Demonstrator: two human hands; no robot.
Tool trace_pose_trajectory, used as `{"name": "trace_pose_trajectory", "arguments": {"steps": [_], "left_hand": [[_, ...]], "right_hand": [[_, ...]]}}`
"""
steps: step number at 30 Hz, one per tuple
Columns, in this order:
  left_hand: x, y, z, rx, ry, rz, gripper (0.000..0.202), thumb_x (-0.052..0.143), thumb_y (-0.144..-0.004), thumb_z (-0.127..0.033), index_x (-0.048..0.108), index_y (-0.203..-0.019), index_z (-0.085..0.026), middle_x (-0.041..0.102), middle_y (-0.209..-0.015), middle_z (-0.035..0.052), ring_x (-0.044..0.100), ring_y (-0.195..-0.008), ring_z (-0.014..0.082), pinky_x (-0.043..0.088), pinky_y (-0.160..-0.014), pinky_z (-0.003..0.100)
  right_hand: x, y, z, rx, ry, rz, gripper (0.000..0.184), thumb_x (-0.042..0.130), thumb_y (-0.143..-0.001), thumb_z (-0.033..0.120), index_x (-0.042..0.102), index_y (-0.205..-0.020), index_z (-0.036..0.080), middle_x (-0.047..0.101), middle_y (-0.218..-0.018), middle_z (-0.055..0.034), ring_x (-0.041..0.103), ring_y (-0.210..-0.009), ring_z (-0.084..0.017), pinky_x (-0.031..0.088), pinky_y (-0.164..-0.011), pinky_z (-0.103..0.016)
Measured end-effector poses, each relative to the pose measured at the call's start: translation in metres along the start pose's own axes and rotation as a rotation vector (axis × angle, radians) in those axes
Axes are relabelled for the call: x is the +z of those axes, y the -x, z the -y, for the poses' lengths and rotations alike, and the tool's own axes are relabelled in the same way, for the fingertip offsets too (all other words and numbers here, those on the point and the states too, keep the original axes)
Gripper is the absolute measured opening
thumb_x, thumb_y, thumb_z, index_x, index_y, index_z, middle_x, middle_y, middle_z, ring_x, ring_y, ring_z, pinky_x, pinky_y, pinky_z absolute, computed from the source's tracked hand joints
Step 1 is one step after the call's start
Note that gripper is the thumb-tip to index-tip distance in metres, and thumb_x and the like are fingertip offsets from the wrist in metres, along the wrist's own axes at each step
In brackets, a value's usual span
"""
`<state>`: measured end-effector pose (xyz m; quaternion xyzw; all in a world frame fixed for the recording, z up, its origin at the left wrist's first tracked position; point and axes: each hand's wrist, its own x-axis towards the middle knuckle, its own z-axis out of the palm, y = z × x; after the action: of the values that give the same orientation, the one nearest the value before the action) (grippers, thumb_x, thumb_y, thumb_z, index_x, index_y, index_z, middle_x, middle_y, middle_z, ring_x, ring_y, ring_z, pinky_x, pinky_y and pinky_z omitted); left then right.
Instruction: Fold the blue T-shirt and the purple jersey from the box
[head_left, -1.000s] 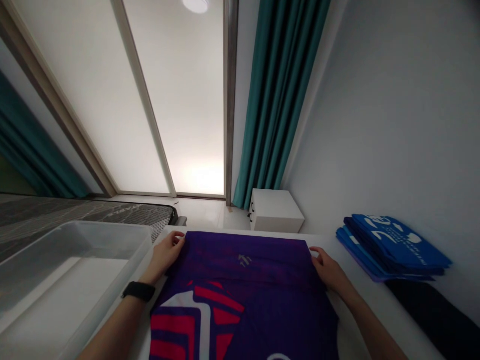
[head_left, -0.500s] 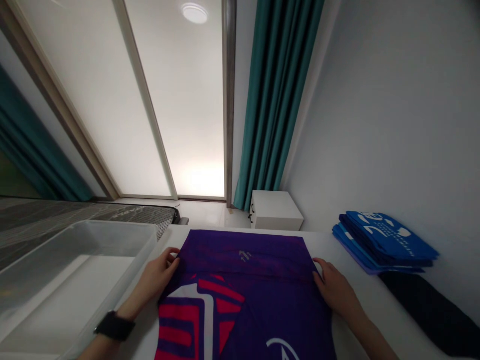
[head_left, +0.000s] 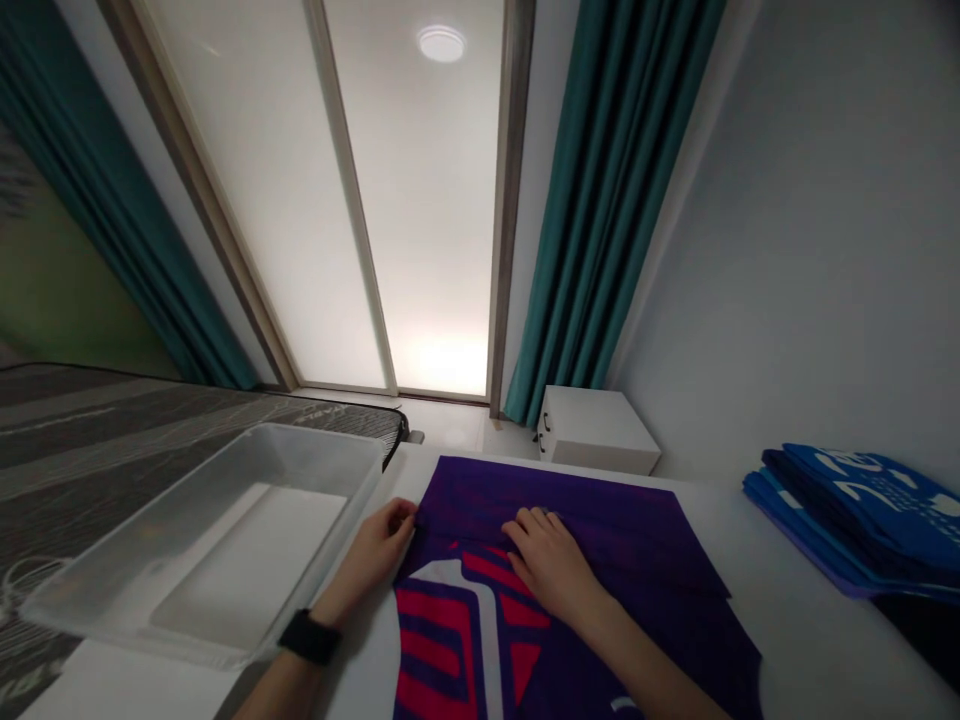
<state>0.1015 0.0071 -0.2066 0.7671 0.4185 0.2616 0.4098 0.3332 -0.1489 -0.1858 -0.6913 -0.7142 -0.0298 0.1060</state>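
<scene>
A purple sports shirt [head_left: 592,510] with red stripes and a white band lies spread on the white table, its upper part folded over in a wide strip. My left hand [head_left: 384,548] is at the shirt's left edge, where the fold ends, with thumb and fingers pinched on the fabric. Across the middle of the shirt, my right hand [head_left: 549,562] rests palm down near the fold line, its fingers stretched out. Part of the print is hidden under the right hand and forearm.
On the left stands a clear plastic bin [head_left: 315,450] with a white panel in it. A stack of folded blue garments [head_left: 862,510] lies at the right, partly over something black. Beyond the white table [head_left: 720,510] are a small white cabinet [head_left: 600,425] and teal curtains [head_left: 607,220].
My right hand has left the shirt's right edge and come left onto its middle. The left hand stays at the left edge. The view has turned left.
</scene>
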Motion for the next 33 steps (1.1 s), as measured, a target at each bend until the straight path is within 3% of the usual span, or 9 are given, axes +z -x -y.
{"name": "trace_pose_trajectory", "arguments": {"steps": [5,8,14,21,28,33], "left_hand": [[0.000,0.001,-0.001,0.026,-0.036,0.025,0.022,0.049,-0.078,-0.031,0.064,-0.090,-0.020,0.069,-0.078,0.0025,0.060,-0.065,0.0184,0.045,-0.062,0.028],[0.000,0.003,0.000,0.044,-0.066,0.047,0.028,0.051,-0.074,-0.023,0.063,-0.099,-0.019,0.067,-0.080,0.0017,0.056,-0.062,0.0165,0.043,-0.060,0.027],[0.002,0.003,0.007,0.078,-0.138,0.019,0.022,0.049,-0.079,-0.025,0.063,-0.095,-0.019,0.063,-0.075,0.0012,0.056,-0.064,0.0168,0.042,-0.061,0.027],[0.004,0.000,0.009,0.088,-0.175,-0.004,0.017,0.045,-0.082,-0.025,0.061,-0.083,-0.019,0.063,-0.072,0.0019,0.056,-0.063,0.0168,0.040,-0.059,0.026],[0.002,0.002,0.003,0.030,-0.161,0.018,0.024,0.045,-0.085,-0.034,0.062,-0.077,-0.019,0.065,-0.068,0.0026,0.058,-0.062,0.0180,0.039,-0.057,0.026],[0.001,0.002,0.001,0.000,-0.072,-0.006,0.028,0.049,-0.083,-0.041,0.064,-0.075,-0.018,0.067,-0.068,0.0034,0.060,-0.063,0.0191,0.041,-0.058,0.027]], "right_hand": [[0.013,-0.006,-0.006,-0.006,0.035,-0.008,0.013,0.057,-0.088,0.015,0.061,-0.098,0.023,0.063,-0.100,-0.0034,0.056,-0.094,-0.023,0.040,-0.083,-0.036],[0.020,-0.008,-0.008,-0.018,0.090,-0.027,0.012,0.055,-0.089,0.012,0.061,-0.091,0.022,0.064,-0.095,-0.0028,0.056,-0.091,-0.022,0.038,-0.079,-0.034],[0.021,-0.008,-0.007,-0.062,0.149,-0.103,0.012,0.058,-0.087,0.010,0.060,-0.085,0.022,0.064,-0.088,-0.0015,0.055,-0.085,-0.020,0.035,-0.077,-0.033],[0.014,-0.002,-0.013,-0.084,0.096,-0.021,0.010,0.067,-0.084,0.016,0.061,-0.088,0.023,0.065,-0.096,-0.0012,0.058,-0.090,-0.020,0.038,-0.080,-0.033],[0.013,-0.001,-0.018,-0.153,0.148,0.033,0.010,0.063,-0.085,0.011,0.061,-0.087,0.021,0.066,-0.091,-0.0018,0.061,-0.087,-0.020,0.042,-0.083,-0.034],[0.008,0.004,-0.022,-0.148,0.047,0.078,0.012,0.062,-0.084,0.009,0.060,-0.088,0.020,0.064,-0.096,-0.0029,0.061,-0.091,-0.020,0.045,-0.085,-0.034]]}}
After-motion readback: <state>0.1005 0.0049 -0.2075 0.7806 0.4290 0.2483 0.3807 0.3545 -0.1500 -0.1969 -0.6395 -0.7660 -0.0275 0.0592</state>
